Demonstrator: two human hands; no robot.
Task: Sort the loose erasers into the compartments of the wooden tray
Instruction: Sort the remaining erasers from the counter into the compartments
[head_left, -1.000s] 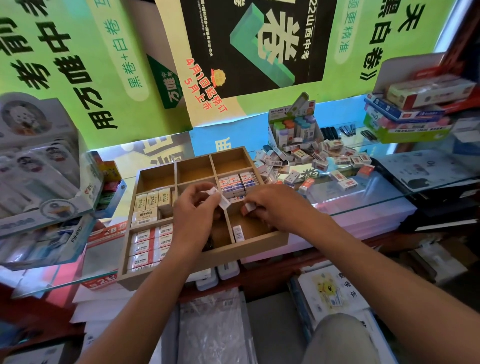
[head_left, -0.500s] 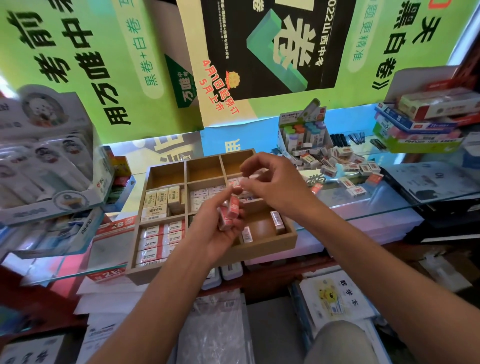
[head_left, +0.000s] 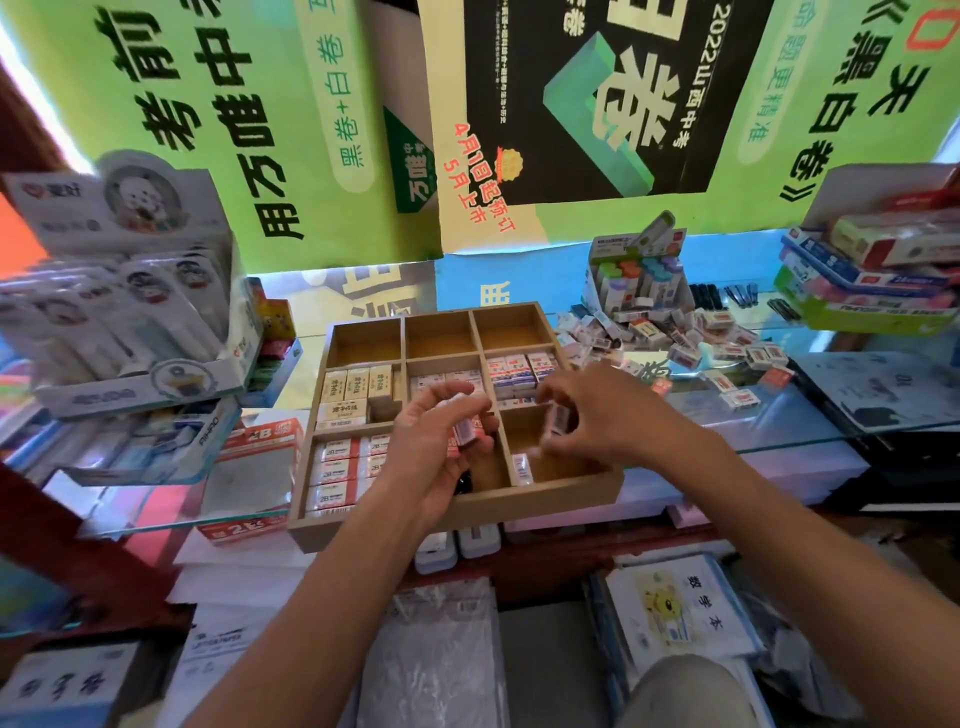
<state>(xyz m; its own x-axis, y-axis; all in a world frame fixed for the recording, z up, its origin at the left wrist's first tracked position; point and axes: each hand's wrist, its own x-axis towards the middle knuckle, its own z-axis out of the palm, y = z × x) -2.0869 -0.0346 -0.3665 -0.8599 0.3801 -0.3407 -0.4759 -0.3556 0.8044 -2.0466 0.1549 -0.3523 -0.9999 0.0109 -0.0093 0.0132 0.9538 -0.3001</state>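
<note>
right hand (head_left: 597, 415) pinching eraser (head_left: 560, 419), long axis upright

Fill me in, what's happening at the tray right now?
A person is sorting erasers into the wooden tray on a glass counter. The left hand holds a few pink-wrapped erasers above the tray's middle. The right hand pinches one eraser over the near-right compartment, where one eraser already stands. The three far compartments are empty. A loose pile waits to the right of the tray.
</note>
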